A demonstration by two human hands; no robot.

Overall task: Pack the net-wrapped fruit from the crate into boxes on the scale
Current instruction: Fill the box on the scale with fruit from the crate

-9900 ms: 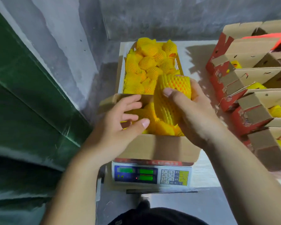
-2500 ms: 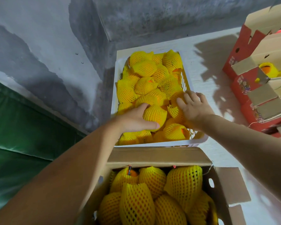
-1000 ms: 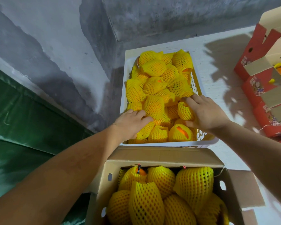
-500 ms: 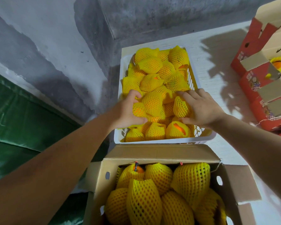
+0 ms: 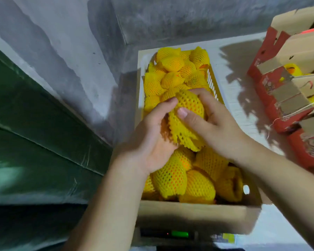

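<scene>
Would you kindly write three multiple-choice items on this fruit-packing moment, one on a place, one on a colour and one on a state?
1. Where does the crate stand?
A. beyond the open box
B. on top of the red boxes
C. on the scale

2. What colour is the netting on the held fruit?
A. white
B. yellow
C. green

3. How is the held fruit held?
A. by the left hand alone
B. it lies loose in the crate
C. by both hands together

Answers:
1 A, the crate lies farther from the camera than the open box.
2 B, its foam mesh is yellow.
3 C, the left hand cups it from below and the right hand grips it.
</scene>
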